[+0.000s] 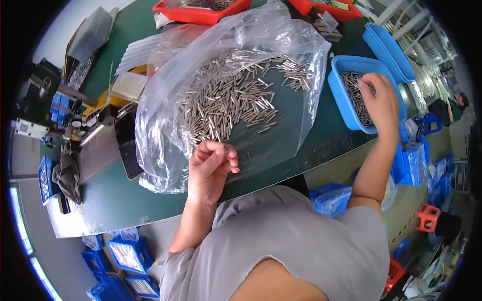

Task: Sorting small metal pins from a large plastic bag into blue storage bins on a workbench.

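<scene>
A large heap of small metal pins (221,103) lies spread on a clear plastic bag (173,108) across the green table. At the near edge of the heap, my left hand (208,168) is closed, palm partly up, with the end of a metal pin (226,150) showing between its curled fingers. My right hand (384,103) reaches over a blue plastic basket (342,103) to the right, which holds many similar pins. Its fingers are bent together above those pins; whatever they grip is hidden.
An empty-looking blue basket (384,47) stands behind the filled one. Red trays (206,14) sit at the table's far side. A bench device with a dark plate (126,143) is left of the bag. Blue crates (128,253) stand on the floor.
</scene>
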{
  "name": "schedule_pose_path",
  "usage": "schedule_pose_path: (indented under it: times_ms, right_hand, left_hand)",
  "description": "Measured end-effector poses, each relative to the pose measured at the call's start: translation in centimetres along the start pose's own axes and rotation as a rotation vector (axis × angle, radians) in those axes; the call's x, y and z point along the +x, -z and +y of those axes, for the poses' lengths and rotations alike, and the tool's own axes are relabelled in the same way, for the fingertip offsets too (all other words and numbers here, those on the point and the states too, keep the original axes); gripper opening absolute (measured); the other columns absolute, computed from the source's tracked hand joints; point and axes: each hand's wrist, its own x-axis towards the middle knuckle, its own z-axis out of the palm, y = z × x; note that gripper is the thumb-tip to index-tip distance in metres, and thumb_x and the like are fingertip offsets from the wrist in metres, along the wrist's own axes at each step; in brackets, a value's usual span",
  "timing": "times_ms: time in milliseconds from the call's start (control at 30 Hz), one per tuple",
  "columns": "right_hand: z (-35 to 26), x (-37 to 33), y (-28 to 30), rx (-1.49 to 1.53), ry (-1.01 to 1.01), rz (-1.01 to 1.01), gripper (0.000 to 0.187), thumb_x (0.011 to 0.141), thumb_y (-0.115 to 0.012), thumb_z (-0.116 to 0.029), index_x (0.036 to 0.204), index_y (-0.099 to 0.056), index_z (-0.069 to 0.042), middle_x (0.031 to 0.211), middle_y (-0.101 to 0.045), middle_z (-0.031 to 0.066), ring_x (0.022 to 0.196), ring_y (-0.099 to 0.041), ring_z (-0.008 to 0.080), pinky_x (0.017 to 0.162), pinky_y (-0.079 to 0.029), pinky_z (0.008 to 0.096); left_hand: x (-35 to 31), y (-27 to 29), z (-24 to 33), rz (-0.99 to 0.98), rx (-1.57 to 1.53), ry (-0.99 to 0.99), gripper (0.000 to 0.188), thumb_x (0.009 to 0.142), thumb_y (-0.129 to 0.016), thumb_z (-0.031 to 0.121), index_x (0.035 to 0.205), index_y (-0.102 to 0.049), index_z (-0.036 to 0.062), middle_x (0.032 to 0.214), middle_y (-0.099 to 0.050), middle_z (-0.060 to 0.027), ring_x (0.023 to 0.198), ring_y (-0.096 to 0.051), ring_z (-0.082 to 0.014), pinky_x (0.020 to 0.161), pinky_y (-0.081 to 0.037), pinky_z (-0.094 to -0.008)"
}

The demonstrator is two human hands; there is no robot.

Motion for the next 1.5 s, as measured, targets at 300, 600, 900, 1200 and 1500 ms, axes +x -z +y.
schedule_pose_path:
  times_ms: [300, 600, 900, 1200, 1500]
  right_hand:
    - [-9.1, -1.9, -4.1, 0.672, 0.362, -0.565, 0.027, 0.074, -0.069, -0.008, 0.098, -0.059, -0.006, 0.092, -0.058, 0.0093, 0.073, -0.061, 0.0263, 0.064, -0.048, 0.0338]
    - [-14.6, -1.1, -10.2, 0.564, 0.609, -0.637, 0.024, 0.072, -0.069, -0.007, 0.093, -0.056, -0.006, 0.088, -0.052, 0.0108, 0.078, -0.057, 0.0314, 0.067, -0.046, 0.0403]
    - [-16.0, -0.7, -12.2, 0.626, 0.69, -0.523, 0.016, 0.074, -0.067, -0.01, 0.086, -0.059, -0.007, 0.082, -0.054, 0.0077, 0.076, -0.057, 0.028, 0.064, -0.046, 0.0373]
    - [-15.4, -0.6, -11.8, 1.044, 0.421, -0.74, 0.008, 0.08, -0.062, -0.002, 0.087, -0.058, -0.002, 0.079, -0.056, 0.0048, 0.066, -0.054, 0.0133, 0.057, -0.044, 0.0273]
    - [-17.2, -1.8, -8.9, 1.473, -0.01, -1.045, 0.007, 0.084, -0.062, -0.005, 0.091, -0.062, -0.001, 0.08, -0.064, 0.0038, 0.068, -0.062, 0.01, 0.056, -0.048, 0.0209]
  left_hand:
    - [-0.2, 0.8, -0.1, 0.025, -0.025, -0.015, 0.007, 0.09, -0.053, 0.009, 0.087, -0.056, 0.0033, 0.083, -0.059, -0.0135, 0.069, -0.058, -0.0191, 0.06, -0.05, -0.0282]
    - [-0.3, 1.5, -0.3, -0.03, -0.077, -0.033, 0.006, 0.09, -0.053, 0.008, 0.089, -0.054, 0.0017, 0.086, -0.061, -0.0153, 0.071, -0.061, -0.0201, 0.062, -0.054, -0.0301]
    - [-0.2, 1.3, -0.2, 0.028, -0.093, -0.022, 0.007, 0.09, -0.053, 0.01, 0.088, -0.056, 0.0034, 0.084, -0.06, -0.0158, 0.069, -0.058, -0.0205, 0.06, -0.05, -0.0297]
    - [-0.1, 1.0, -0.1, 0.057, -0.063, 0.002, 0.007, 0.091, -0.052, 0.01, 0.088, -0.055, 0.0043, 0.085, -0.06, -0.0152, 0.069, -0.058, -0.0202, 0.058, -0.049, -0.0294]
    - [-0.2, 1.1, -0.1, 0.042, -0.097, 0.011, 0.01, 0.091, -0.053, 0.01, 0.09, -0.053, 0.0004, 0.086, -0.063, -0.0144, 0.073, -0.063, -0.0191, 0.063, -0.055, -0.0304]
